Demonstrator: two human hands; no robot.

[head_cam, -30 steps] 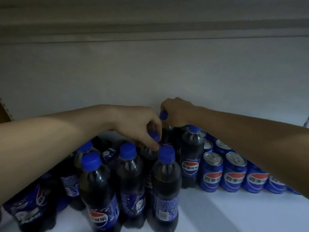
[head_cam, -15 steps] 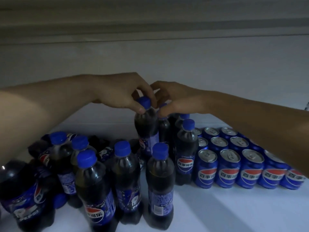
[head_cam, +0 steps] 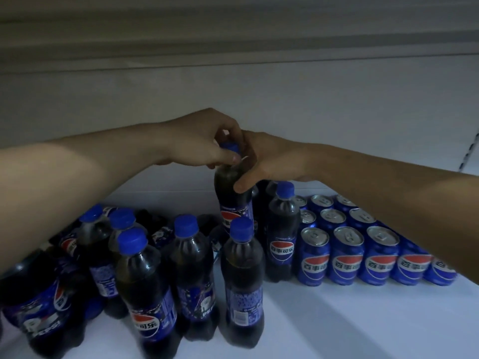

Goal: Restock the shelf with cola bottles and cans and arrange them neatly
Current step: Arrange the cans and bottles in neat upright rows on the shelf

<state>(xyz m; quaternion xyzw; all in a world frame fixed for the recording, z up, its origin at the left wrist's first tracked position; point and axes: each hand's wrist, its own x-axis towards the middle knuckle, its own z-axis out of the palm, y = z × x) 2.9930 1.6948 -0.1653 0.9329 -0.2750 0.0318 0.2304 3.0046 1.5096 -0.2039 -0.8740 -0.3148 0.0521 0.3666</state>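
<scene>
A dark cola bottle [head_cam: 234, 195] with a blue cap is lifted above the other bottles near the middle of the white shelf [head_cam: 350, 320]. My left hand [head_cam: 202, 143] pinches its cap from above. My right hand [head_cam: 269, 159] grips its neck and shoulder from the right. Several more cola bottles [head_cam: 191, 275] stand loosely grouped at the left and front. An upright bottle [head_cam: 281, 229] stands next to rows of blue cola cans [head_cam: 347, 252] on the right.
The shelf's white back wall [head_cam: 311, 104] rises behind the drinks, and the shelf above [head_cam: 233, 35] hangs overhead. Bare shelf surface shows at the front right. A slotted upright [head_cam: 470, 151] shows at the far right.
Both hands rose from the bottle caps at the back. The left hand lifted one bottle by its cap, and the right hand has moved onto its neck.
</scene>
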